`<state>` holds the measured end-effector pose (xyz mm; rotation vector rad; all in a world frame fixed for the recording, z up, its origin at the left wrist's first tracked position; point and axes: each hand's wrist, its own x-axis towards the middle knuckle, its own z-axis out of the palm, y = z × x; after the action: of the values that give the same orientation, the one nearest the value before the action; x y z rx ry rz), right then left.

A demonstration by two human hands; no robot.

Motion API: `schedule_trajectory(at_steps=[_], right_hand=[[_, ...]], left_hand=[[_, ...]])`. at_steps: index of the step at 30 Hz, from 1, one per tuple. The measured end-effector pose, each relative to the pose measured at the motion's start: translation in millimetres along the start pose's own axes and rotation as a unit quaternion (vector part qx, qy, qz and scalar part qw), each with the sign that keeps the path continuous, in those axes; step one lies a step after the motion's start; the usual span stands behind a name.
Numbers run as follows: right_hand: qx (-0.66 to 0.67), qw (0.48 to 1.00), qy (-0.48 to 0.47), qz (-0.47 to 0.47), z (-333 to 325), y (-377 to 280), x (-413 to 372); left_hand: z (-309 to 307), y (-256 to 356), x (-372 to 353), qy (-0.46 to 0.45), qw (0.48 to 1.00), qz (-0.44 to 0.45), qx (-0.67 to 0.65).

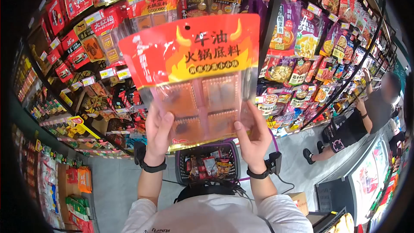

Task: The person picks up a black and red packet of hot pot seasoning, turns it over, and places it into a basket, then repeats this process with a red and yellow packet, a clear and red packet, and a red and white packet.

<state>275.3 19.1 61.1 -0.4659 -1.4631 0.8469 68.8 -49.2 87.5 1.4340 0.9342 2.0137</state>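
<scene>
Between both hands, a large pack of hotpot soup base [194,71] is held upright before the shelves, its printed front facing me. The top is red and yellow, and a clear lower part shows brown sealed blocks. My left hand [158,131] grips the lower left edge, thumb on the front. At the lower right edge my right hand [254,136] holds it the same way. The fingers behind the pack are hidden. Below it, a dark shopping basket [177,168] holds several small packets [209,164].
Racks of hanging packets [69,51] stand ahead and left, with purple seasoning pouches [282,26] to the right. Another person [353,116] in dark clothes reaches toward the right shelf. A freezer-like cabinet [336,194] and a cardboard box [299,202] are at lower right. A cable [286,185] hangs by my right wrist.
</scene>
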Motion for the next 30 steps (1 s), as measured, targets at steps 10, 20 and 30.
schedule_trajectory(at_steps=[10,20,30], right_hand=[[-0.025,0.998,-0.038,0.033,20.2,12.0,4.2],[-0.372,0.892,-0.255,-0.036,8.6,122.9,-48.4],[-0.258,0.849,-0.449,0.105,13.6,273.6,-154.8]], left_hand=[[-52.1,-0.1,-8.9,-0.168,0.961,-0.198,0.093],[-116.3,-196.4,-133.1,-0.147,0.905,-0.262,0.300],[-150.0,-271.8,-220.2,-0.095,0.899,-0.287,0.318]])
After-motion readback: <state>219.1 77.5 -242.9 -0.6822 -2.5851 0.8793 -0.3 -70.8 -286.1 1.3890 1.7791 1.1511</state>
